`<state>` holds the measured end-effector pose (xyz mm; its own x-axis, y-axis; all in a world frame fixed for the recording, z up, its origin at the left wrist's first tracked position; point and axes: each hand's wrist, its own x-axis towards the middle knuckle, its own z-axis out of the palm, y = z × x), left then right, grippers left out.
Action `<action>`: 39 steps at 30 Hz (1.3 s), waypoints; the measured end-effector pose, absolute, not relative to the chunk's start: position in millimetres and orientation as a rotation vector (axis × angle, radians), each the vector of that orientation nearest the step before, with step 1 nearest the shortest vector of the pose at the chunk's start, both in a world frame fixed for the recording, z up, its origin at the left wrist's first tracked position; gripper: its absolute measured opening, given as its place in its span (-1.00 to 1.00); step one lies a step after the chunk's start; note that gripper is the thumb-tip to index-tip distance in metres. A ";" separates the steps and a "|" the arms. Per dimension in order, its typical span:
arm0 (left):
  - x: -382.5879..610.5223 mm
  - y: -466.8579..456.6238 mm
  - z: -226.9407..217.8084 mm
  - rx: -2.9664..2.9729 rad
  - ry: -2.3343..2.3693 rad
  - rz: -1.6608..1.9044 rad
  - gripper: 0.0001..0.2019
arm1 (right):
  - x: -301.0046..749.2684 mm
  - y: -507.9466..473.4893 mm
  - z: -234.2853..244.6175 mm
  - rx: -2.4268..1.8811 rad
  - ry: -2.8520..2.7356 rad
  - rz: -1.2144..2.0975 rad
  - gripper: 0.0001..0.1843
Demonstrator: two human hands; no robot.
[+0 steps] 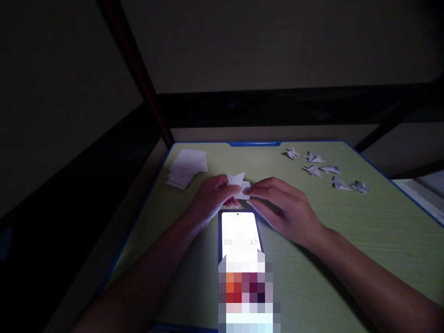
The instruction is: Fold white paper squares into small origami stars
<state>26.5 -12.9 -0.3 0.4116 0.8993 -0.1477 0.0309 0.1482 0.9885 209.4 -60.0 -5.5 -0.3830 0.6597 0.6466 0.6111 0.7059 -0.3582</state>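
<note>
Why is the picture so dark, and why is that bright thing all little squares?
Head view: the room is dim, the walls nearly black; the phone has a lit screen that glares white, its lower part pixelated into coloured blocks; the left hand and right hand holding the folded paper show faintly on the green table.

I take the lit rectangular smartphone (pixel 239 231) as my mark: it lies flat on the pale green blue-edged table (pixel 347 240), near its front middle. Just behind the phone, the half-folded white paper piece (pixel 239 185) sits between my left hand (pixel 211 199) and right hand (pixel 287 208), both pinching it. Behind and left of the phone lies the stack of white paper squares (pixel 187 167). Behind and well to the phone's right, the cluster of small folded paper figures (pixel 326 171) is spread on the table.
</note>
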 end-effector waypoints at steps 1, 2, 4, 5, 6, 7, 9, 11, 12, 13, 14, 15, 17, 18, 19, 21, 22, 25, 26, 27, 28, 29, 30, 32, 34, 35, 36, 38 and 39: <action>26.3 -12.6 -0.3 1.280 0.955 0.784 -0.82 | 209.9 -59.9 -5.8 -0.960 -2.101 0.075 -0.80; 26.1 -12.2 -0.3 1.290 0.947 0.779 -0.82 | 210.1 -60.0 -6.0 -0.956 -2.106 0.071 -0.80; 25.3 -11.6 -0.2 1.297 0.930 0.768 -0.81 | 210.1 -60.5 -6.1 -0.964 -2.113 0.059 -0.80; 24.9 -11.3 -0.2 1.296 0.930 0.766 -0.80 | 209.9 -60.8 -6.0 -0.973 -2.118 0.051 -0.79; 24.5 -11.2 -0.1 1.297 0.934 0.761 -0.80 | 209.5 -61.0 -5.8 -0.985 -2.123 0.042 -0.80; 24.2 -11.1 0.0 1.299 0.942 0.756 -0.79 | 209.2 -61.3 -5.5 -0.994 -2.126 0.032 -0.80; 24.0 -11.2 0.3 1.312 0.958 0.740 -0.79 | 208.5 -61.6 -5.1 -1.002 -2.131 0.014 -0.80; 24.2 -11.5 0.6 1.337 0.960 0.718 -0.78 | 208.0 -61.9 -5.0 -1.000 -2.128 -0.002 -0.81; 24.4 -11.7 0.6 1.352 0.957 0.705 -0.77 | 207.8 -61.9 -5.1 -0.996 -2.126 -0.006 -0.80; 24.6 -11.8 0.6 1.365 0.956 0.693 -0.77 | 207.7 -62.0 -5.3 -0.993 -2.125 -0.005 -0.80; 24.8 -12.0 0.6 1.373 0.954 0.680 -0.77 | 207.6 -62.2 -5.4 -0.993 -2.125 0.002 -0.80; 25.0 -12.2 0.6 1.373 0.953 0.670 -0.78 | 207.6 -62.3 -5.6 -0.995 -2.128 0.013 -0.80; 25.1 -12.6 1.0 1.342 0.943 0.663 -0.79 | 207.7 -62.6 -5.6 -0.999 -2.139 0.036 -0.80; 25.0 -12.9 1.5 1.313 0.926 0.665 -0.79 | 207.9 -62.8 -5.4 -1.001 -2.143 0.039 -0.80; 24.9 -13.1 2.0 1.278 0.903 0.673 -0.80 | 208.2 -62.8 -5.0 -1.004 -2.146 0.033 -0.80; 24.6 -13.6 3.1 1.199 0.842 0.692 -0.79 | 209.0 -62.7 -4.0 -1.009 -2.152 0.004 -0.80; 24.5 -13.8 3.6 1.167 0.814 0.696 -0.78 | 209.5 -62.5 -3.5 -1.011 -2.156 -0.019 -0.80; 24.8 -14.9 4.5 1.144 0.801 0.687 -0.76 | 210.7 -61.6 -2.8 -1.014 -2.185 -0.097 -0.80; 25.1 -15.4 4.6 1.154 0.819 0.682 -0.76 | 210.8 -61.4 -2.8 -1.011 -2.199 -0.119 -0.80; 25.4 -15.8 4.8 1.163 0.841 0.680 -0.77 | 210.8 -61.3 -3.0 -1.008 -2.214 -0.135 -0.80; 25.8 -16.3 4.9 1.170 0.859 0.680 -0.77 | 210.6 -61.2 -3.2 -1.004 -2.228 -0.143 -0.80; 26.2 -16.7 5.2 1.174 0.868 0.678 -0.78 | 210.3 -61.3 -3.4 -1.002 -2.239 -0.147 -0.80; 26.5 -16.9 5.5 1.173 0.869 0.677 -0.78 | 210.0 -61.6 -3.6 -1.001 -2.246 -0.150 -0.80; 27.1 -17.2 6.2 1.173 0.865 0.683 -0.78 | 209.3 -62.1 -3.7 -1.009 -2.242 -0.153 -0.79; 27.5 -17.2 7.1 1.178 0.870 0.701 -0.80 | 208.9 -62.5 -3.7 -1.027 -2.216 -0.144 -0.79; 27.6 -17.2 7.5 1.180 0.870 0.708 -0.81 | 208.9 -62.6 -3.7 -1.035 -2.196 -0.122 -0.79; 27.7 -17.2 8.1 1.178 0.869 0.710 -0.82 | 208.8 -62.6 -3.7 -1.040 -2.173 -0.082 -0.78; 27.8 -17.5 9.2 1.160 0.854 0.703 -0.82 | 208.8 -62.3 -4.3 -1.027 -2.131 0.031 -0.74; 27.8 -17.7 9.8 1.143 0.845 0.698 -0.82 | 208.7 -62.1 -4.8 -1.010 -2.113 0.095 -0.72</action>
